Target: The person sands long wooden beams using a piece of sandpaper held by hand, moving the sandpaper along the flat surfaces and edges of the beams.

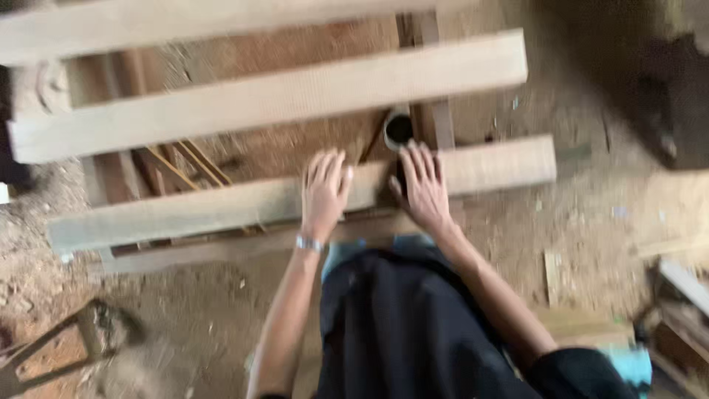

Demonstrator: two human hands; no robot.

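My left hand [325, 188] lies flat, fingers spread, on the nearest pale wooden plank [185, 210], which runs left to right across a low wooden frame. My right hand [423, 185] rests palm down on the same plank, a little to the right, fingers apart. Neither hand grips anything. A silver band circles my left wrist. A second plank [266, 100] lies parallel farther away, and a third plank [148, 26] runs along the top edge. The picture is blurred.
A small round dark-mouthed cup or can [399, 129] sits just beyond my right hand between the planks. Sawdust covers the dirt floor [591, 222]. Scrap wood pieces [687, 288] lie at the right, and a metal frame [52, 347] at bottom left.
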